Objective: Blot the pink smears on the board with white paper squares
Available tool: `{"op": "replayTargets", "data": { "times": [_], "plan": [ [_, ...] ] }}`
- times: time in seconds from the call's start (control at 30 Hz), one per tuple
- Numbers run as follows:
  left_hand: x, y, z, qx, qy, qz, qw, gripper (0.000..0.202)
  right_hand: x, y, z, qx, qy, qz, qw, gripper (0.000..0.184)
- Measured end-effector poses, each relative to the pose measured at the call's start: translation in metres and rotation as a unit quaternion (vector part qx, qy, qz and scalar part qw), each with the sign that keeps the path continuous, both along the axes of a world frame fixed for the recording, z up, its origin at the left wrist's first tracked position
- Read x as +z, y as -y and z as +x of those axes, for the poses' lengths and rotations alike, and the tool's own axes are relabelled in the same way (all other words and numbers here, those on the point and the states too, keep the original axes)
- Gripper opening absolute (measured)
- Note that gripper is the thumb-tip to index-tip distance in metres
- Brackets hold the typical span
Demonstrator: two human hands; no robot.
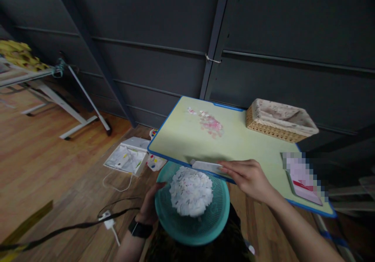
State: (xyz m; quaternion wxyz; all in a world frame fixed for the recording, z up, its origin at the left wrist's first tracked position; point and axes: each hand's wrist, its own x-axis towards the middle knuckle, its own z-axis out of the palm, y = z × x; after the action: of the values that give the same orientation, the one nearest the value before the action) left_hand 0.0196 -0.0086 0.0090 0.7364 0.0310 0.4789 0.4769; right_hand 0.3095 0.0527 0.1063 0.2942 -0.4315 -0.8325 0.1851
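A round green plastic colander (187,236) is held in front of my body, below the table's near edge. Inside it lies a heap of small white paper-like pieces (191,191). My left hand (149,205) grips the colander's left rim, thumb over the top, other fingers hidden underneath. With its fingers closed on one end of a flat white strip (206,166), my right hand (249,176) keeps that strip along the near edge of the pale yellow tabletop (175,137). Pink and white small pieces (212,125) are scattered toward the table's back left.
A cloth-lined wicker basket (281,123) stands at the table's back right, and a pink flat item (304,182) lies at its right edge. On the floor to the left are an open white box (125,158), cables and a power plug (108,220). Dark panels (152,20) rise behind.
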Motion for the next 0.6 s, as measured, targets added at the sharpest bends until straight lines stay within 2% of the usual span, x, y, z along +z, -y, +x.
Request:
{"op": "replayTargets", "data": {
  "times": [0.13,0.27,0.5,0.6],
  "plan": [
    [-0.001,0.0,0.0,-0.02,-0.009,0.025,0.999,0.018,-0.003,0.002,-0.001,-0.036,-0.028,0.061,0.997,0.025],
    [-0.002,-0.001,0.001,-0.02,-0.019,0.03,0.999,0.02,-0.011,0.001,-0.005,-0.003,-0.047,0.128,0.991,0.028],
    [-0.005,-0.001,-0.003,-0.017,-0.013,0.018,1.0,0.02,-0.011,0.011,-0.008,0.041,-0.039,0.116,0.992,0.029],
    [-0.003,-0.001,-0.005,-0.018,-0.012,-0.003,1.0,0.021,-0.01,0.012,-0.008,0.034,-0.046,0.104,0.993,0.027]
  ]
}}
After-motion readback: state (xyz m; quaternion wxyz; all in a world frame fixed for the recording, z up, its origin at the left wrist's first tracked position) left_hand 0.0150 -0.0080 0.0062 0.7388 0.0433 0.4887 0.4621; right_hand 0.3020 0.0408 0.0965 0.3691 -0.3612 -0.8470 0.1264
